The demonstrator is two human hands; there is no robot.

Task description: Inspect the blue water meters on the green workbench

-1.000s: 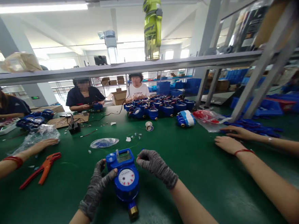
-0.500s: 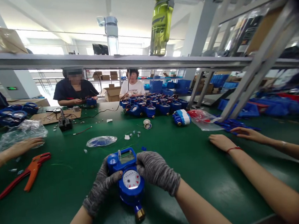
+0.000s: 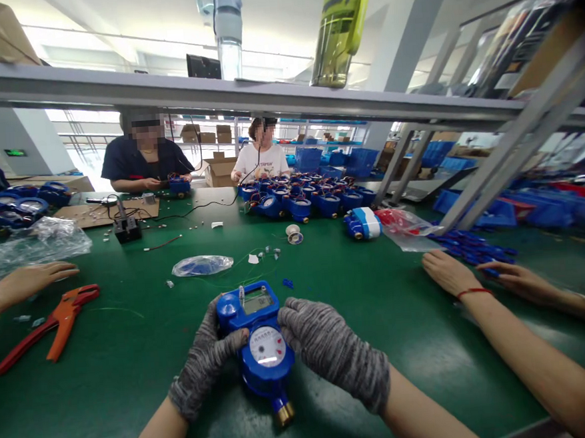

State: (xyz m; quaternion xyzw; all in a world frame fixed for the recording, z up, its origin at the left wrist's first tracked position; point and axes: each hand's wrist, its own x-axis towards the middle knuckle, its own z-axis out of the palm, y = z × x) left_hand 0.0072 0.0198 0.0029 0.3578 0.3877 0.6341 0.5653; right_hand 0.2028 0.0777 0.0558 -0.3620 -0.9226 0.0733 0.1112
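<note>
A blue water meter (image 3: 266, 379) with a round white dial, a small display window and a brass threaded end is tilted up in front of me, above the green tabletop. My left hand (image 3: 202, 365), in a grey fingerless glove, is closed round its left side, thumb lying beside the dial. On the other side, my right hand (image 3: 334, 353), gloved alike, has its bent fingers against the meter's edge near the display. Its fingertips are partly hidden. A small blue piece (image 3: 288, 283) lies just beyond the meter.
Orange pipe cutters (image 3: 69, 321) lie at left by another person's hand (image 3: 36, 280). A co-worker's hands (image 3: 446, 271) rest at right near small blue parts (image 3: 475, 246). Several meters (image 3: 299, 208) stand at the back, below a shelf (image 3: 163, 88). A plastic bag (image 3: 202, 265) lies mid-table.
The view has shifted, and the meter sits slightly farther right in it. The display now shows dark digits. My right hand's fingers have slid down along the meter's edge. The co-worker's far hand touches blue parts.
</note>
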